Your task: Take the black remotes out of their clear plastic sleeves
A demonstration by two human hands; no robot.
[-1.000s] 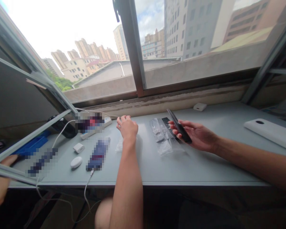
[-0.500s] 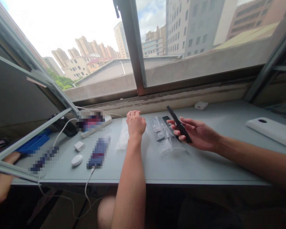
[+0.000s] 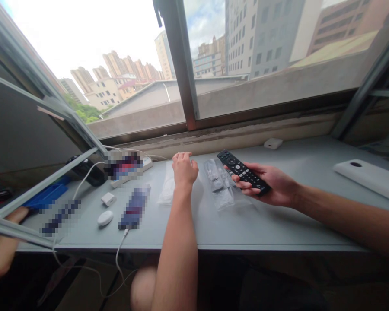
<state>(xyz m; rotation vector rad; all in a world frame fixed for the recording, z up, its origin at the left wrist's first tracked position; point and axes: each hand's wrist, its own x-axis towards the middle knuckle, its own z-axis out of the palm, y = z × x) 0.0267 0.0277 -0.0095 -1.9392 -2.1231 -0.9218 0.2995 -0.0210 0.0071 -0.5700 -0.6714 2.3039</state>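
A black remote control (image 3: 243, 171) lies in my right hand (image 3: 272, 183), its button side facing up and my fingers wrapped round its edges. Under and left of it, a clear plastic bag (image 3: 225, 196) with packed items rests on the table. My left hand (image 3: 184, 169) is over the table beside white packaging (image 3: 167, 188), its fingers curled and pointing away from me; whether they hold anything is hidden behind the back of the hand.
On the grey table (image 3: 266, 231) are a phone (image 3: 134, 207) on a cable, a white oval object (image 3: 105, 218), a white adapter (image 3: 108, 198) and a power strip (image 3: 145, 164). A white device (image 3: 369, 179) lies right. Another person's arm (image 3: 3, 255) reaches in at left.
The remote has rolled in my right hand from edge-on to button side up, covering more of the bag's right side. My left hand has hardly moved.
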